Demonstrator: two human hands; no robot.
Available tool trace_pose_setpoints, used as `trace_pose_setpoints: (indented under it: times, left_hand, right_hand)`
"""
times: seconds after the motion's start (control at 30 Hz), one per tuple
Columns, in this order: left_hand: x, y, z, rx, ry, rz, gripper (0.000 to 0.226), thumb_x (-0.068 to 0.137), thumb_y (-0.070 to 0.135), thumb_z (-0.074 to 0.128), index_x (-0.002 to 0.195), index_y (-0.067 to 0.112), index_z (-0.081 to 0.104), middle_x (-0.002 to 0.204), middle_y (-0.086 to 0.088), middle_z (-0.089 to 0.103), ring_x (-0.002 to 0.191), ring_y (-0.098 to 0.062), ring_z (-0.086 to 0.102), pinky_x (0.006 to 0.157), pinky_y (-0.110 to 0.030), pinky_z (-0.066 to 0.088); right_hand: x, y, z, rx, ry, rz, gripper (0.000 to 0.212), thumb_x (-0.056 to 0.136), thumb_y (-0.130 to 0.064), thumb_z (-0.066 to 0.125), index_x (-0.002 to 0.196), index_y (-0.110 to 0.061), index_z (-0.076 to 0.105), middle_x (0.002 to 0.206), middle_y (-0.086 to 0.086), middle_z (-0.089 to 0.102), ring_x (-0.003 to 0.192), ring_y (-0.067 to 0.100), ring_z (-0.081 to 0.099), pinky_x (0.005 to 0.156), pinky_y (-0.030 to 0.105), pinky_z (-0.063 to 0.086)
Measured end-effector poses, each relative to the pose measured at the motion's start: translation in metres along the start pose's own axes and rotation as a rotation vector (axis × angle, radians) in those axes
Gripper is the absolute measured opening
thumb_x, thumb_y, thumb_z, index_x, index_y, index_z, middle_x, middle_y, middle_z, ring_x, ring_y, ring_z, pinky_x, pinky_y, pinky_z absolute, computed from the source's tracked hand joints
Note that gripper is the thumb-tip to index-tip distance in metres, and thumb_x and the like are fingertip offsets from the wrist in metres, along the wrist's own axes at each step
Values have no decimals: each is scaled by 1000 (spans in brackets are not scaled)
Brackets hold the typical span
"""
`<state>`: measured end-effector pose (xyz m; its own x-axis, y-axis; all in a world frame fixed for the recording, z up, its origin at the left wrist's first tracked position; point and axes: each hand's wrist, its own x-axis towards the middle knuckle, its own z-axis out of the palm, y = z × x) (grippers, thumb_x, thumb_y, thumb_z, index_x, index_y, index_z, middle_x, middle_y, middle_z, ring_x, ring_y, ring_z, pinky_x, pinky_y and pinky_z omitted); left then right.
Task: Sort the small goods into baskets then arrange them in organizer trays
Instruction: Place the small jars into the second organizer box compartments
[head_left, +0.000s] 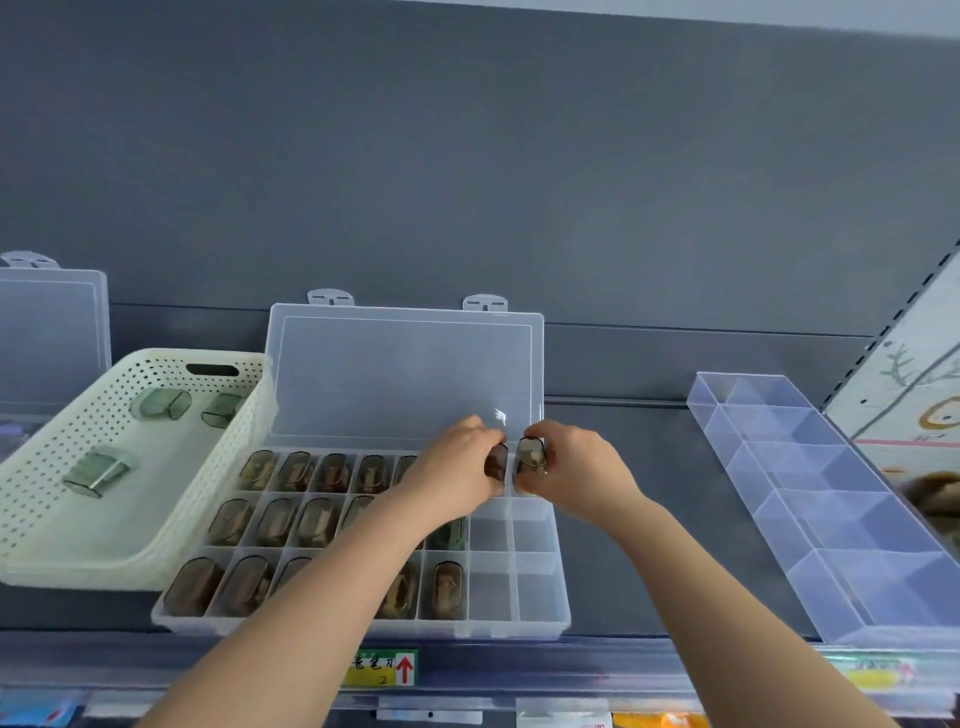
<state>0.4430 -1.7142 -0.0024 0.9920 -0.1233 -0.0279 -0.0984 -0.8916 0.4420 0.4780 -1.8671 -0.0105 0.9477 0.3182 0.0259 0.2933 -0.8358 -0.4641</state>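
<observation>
While parked at shelf (665, 447) front edge: open organizer tray (363, 626), most cells filled; cream basket (130, 566) just left, holding three green cases (97, 470); clear divider tray (831, 519) near right edge. Left hand (452, 467) pinching brown case (497, 460), right hand (576, 467) pinching second brown case (531, 454), over organizer's far-right cells.

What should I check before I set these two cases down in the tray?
1. Grip of left hand on left case: ok, pinched.
2. Grip of right hand on right case: ok, pinched.
3. Is the lid open: ok, upright.
4. Free cells in tray: ok, the right two columns show empty ones.
5. Cells under the hands: cannot tell, hidden.
6. Is the basket emptied: not ok, three cases lie inside.
</observation>
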Motion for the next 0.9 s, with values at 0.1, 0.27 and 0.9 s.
trace_pose_setpoints:
  times: [0.1, 0.27, 0.9]
  left_hand:
    - [2, -2, 2, 30, -33, 15, 35, 88, 21, 65, 122, 15, 57, 113, 0, 49, 97, -17, 53, 76, -28, 44]
    - [5, -5, 5, 45, -67, 37, 30, 91, 21, 61, 120, 15, 58, 116, -1, 49, 99, -18, 52, 77, -26, 40]
    - [5, -8, 10, 115, 15, 39, 29, 92, 29, 61, 116, 13, 64, 111, -1, 51, 95, -17, 53, 78, -28, 46]
  right_hand:
    - [5, 3, 3, -73, -4, -27, 32, 75, -31, 66, 106, -23, 59, 91, -2, 62, 78, 21, 55, 63, 28, 46]
    - [8, 8, 9, -127, -118, -13, 20, 78, -33, 62, 93, -22, 57, 86, -2, 61, 78, 22, 56, 61, 29, 47]
    - [10, 12, 7, -76, -119, -50, 42, 81, -47, 65, 116, -26, 61, 96, -6, 58, 86, 13, 53, 71, 25, 45]
